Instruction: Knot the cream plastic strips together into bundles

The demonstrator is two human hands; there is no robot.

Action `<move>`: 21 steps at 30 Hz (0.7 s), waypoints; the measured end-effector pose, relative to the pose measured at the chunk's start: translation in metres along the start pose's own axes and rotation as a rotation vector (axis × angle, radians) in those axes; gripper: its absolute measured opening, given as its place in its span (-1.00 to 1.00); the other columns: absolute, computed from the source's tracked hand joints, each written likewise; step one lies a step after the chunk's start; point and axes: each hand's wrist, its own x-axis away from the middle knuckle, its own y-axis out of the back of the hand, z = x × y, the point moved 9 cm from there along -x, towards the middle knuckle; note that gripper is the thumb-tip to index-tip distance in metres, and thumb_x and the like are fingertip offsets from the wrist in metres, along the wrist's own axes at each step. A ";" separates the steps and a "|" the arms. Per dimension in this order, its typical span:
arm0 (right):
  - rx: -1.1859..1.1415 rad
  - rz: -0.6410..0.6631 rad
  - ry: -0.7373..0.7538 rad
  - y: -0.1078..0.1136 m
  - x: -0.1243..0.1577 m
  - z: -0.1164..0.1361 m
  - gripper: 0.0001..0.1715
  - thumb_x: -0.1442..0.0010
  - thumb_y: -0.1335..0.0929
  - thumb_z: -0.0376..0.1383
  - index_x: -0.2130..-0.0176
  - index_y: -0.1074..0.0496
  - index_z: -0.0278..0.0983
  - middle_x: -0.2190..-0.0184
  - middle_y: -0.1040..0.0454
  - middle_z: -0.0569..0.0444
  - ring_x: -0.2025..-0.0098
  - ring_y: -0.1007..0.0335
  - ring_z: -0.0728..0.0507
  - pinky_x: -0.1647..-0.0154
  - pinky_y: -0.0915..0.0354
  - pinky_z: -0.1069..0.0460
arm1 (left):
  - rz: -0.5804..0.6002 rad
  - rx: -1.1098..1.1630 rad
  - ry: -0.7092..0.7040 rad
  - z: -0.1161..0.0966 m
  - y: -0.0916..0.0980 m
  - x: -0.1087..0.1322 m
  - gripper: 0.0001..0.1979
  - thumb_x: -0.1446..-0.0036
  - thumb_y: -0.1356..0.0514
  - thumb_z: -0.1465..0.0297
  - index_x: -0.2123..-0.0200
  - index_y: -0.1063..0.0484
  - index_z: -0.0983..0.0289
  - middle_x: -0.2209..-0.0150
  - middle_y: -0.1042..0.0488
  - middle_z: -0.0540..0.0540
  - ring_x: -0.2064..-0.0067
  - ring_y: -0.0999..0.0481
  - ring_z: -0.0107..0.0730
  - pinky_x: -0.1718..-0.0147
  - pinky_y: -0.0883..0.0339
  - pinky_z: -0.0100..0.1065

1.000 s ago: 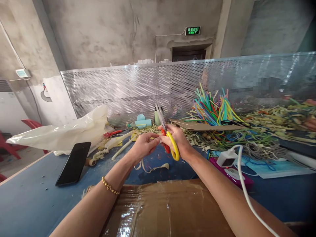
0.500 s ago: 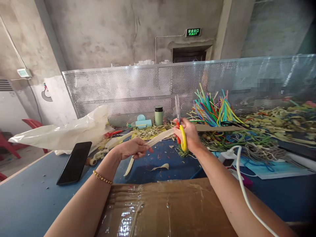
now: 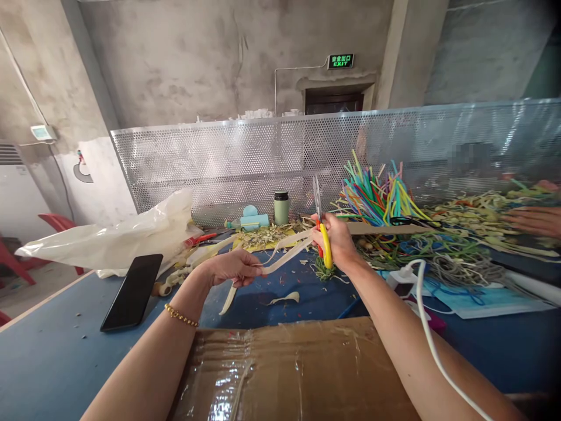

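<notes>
Between my hands stretches a pale, husk-like strip [image 3: 287, 255], split lengthwise into two bands. My left hand [image 3: 236, 268] pinches its near end, and part of the strip hangs below the fingers. My right hand [image 3: 336, 241] is closed around scissors [image 3: 325, 245] with yellow and red handles, their blades pointing up and looking shut. The strip's other end runs into the fingers of that same hand. On the blue table [image 3: 263, 304] under the strip lies a small pale scrap [image 3: 286, 298].
A taped cardboard box [image 3: 289, 368] fills the near side. Left are a black phone [image 3: 132, 291] and a plastic bag [image 3: 114, 231]. Behind stand a green bottle [image 3: 281, 209] and coloured pipe cleaners [image 3: 381, 196]. A white cable [image 3: 427, 327] crosses my right forearm; another person's hand [image 3: 537, 221] reaches in right.
The strip, one flat band before, now shows two bands with a gap between them. Another person's hand has come into view at the right edge. My hands have barely moved.
</notes>
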 end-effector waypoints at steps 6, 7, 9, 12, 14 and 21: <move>0.456 0.310 -0.059 -0.029 0.008 -0.026 -0.66 0.04 -0.38 -0.42 0.18 -0.49 -0.31 0.58 -0.45 0.12 0.56 -0.40 -0.08 0.52 -0.22 0.08 | 0.056 -0.159 0.034 -0.002 -0.004 0.003 -0.53 0.10 -0.38 0.14 0.15 -0.57 0.29 0.27 -0.57 0.19 0.32 -0.51 -0.29 0.45 -0.34 -0.40; 0.582 0.355 -0.025 -0.033 0.010 -0.026 -0.73 0.04 -0.42 -0.39 0.23 -0.51 -0.31 0.55 -0.49 0.07 0.50 -0.44 -0.12 0.48 -0.22 0.07 | -0.025 -0.215 0.028 -0.003 0.005 0.002 -0.53 0.06 -0.35 0.12 0.13 -0.57 0.30 0.25 -0.58 0.19 0.29 -0.51 -0.27 0.43 -0.35 -0.39; 0.793 0.378 0.067 -0.036 0.013 -0.020 -0.78 0.01 -0.47 -0.28 0.29 -0.54 -0.30 0.44 -0.56 -0.02 0.36 -0.50 -0.19 0.40 -0.22 0.04 | -0.247 -0.396 0.053 -0.002 0.029 0.000 -0.62 -0.09 -0.22 0.11 0.24 -0.57 0.32 0.33 -0.57 0.18 0.32 -0.51 -0.27 0.42 -0.35 -0.38; 0.949 0.298 0.125 -0.029 0.013 -0.008 -0.73 -0.10 -0.43 -0.18 0.20 -0.55 -0.27 0.33 -0.60 -0.08 0.25 -0.51 -0.24 0.35 -0.19 0.02 | -0.400 -0.670 0.327 0.023 0.053 -0.001 -0.70 -0.12 -0.16 0.27 0.56 -0.49 0.31 0.65 -0.44 0.12 0.53 -0.45 -0.29 0.48 -0.32 -0.35; 0.986 0.254 0.123 -0.024 0.012 -0.003 -0.73 -0.15 -0.38 -0.24 0.14 -0.55 -0.25 0.31 -0.61 -0.09 0.25 -0.51 -0.24 0.35 -0.16 0.02 | -0.379 -0.692 0.408 0.039 0.055 -0.005 -0.73 0.01 -0.25 0.38 0.70 -0.39 0.28 0.79 -0.31 0.10 0.62 -0.40 -0.24 0.52 -0.30 -0.30; 0.784 0.437 0.106 -0.051 0.019 -0.011 -0.71 -0.08 -0.34 -0.41 0.19 -0.57 -0.25 0.38 -0.59 0.00 0.34 -0.47 -0.12 0.43 -0.08 0.08 | -0.479 -0.680 0.343 0.048 0.057 -0.010 -0.75 0.24 -0.32 0.53 0.72 -0.29 0.23 0.81 -0.24 -0.02 0.61 -0.40 -0.29 0.52 -0.26 -0.36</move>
